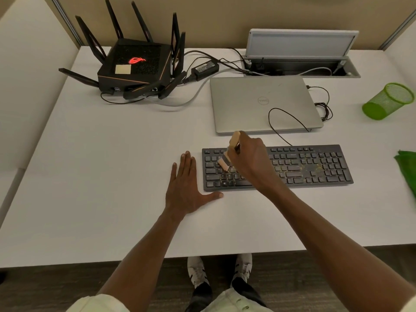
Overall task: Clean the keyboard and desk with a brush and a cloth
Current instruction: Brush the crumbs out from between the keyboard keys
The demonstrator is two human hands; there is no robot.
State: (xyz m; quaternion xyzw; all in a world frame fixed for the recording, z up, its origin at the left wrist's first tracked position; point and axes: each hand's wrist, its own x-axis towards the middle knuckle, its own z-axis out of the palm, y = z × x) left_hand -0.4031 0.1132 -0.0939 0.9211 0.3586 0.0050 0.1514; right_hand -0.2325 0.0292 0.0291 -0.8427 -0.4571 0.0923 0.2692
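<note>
So the black keyboard (278, 166) lies lengthwise across mid-frame, crumbs mostly right of the right hand (247, 161), which grips the brush (227, 158), bristles on the left keys. Left hand (189, 185) rests flat and open beside its left end. Green cloth (407, 167) waits far right on the white desk (101, 165).

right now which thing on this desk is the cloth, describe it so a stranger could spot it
Start at the black keyboard near the front of the white desk, then look past its right end. The cloth lies crumpled at the picture's right edge, soft and dark green, unlike the rigid lime mesh cup behind it.
</note>
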